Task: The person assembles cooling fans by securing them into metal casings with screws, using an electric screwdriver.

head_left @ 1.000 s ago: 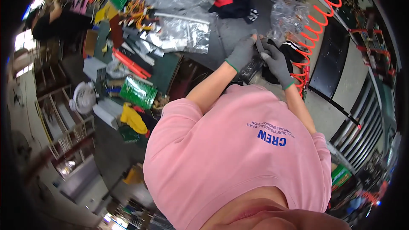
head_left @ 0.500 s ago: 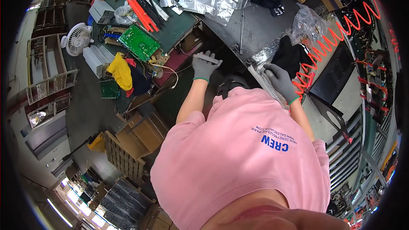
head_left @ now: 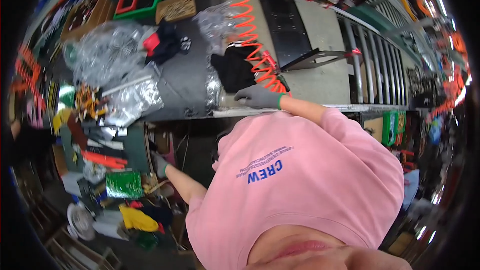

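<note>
My right hand (head_left: 260, 97), in a grey glove, lies on the near edge of the workbench (head_left: 187, 100) with its fingers stretched out and nothing visible in them. Just beyond it is a bunched black cloth (head_left: 232, 70). Close to that hand, a coiled orange hose (head_left: 248, 30) runs down to a red handheld tool (head_left: 270, 62). My left hand (head_left: 160, 164), also gloved, reaches down at the inner edge of a green-topped table (head_left: 135, 145). Its fingers are small and blurred, so its grip is unclear. A green circuit board (head_left: 124, 184) lies on that table near it.
Clear plastic bags (head_left: 110, 52) pile up on the bench's left part. Behind them stand a green bin (head_left: 155, 1) and a cardboard box of small parts (head_left: 176, 8). A black panel (head_left: 286, 30) and a bent black plate (head_left: 320, 59) lie right, beside metal rollers (head_left: 370, 62).
My view and body have turned right, bringing the bench in front of me. My right hand now rests by the black cloth; my left hand is farther out to the left, by the green table.
</note>
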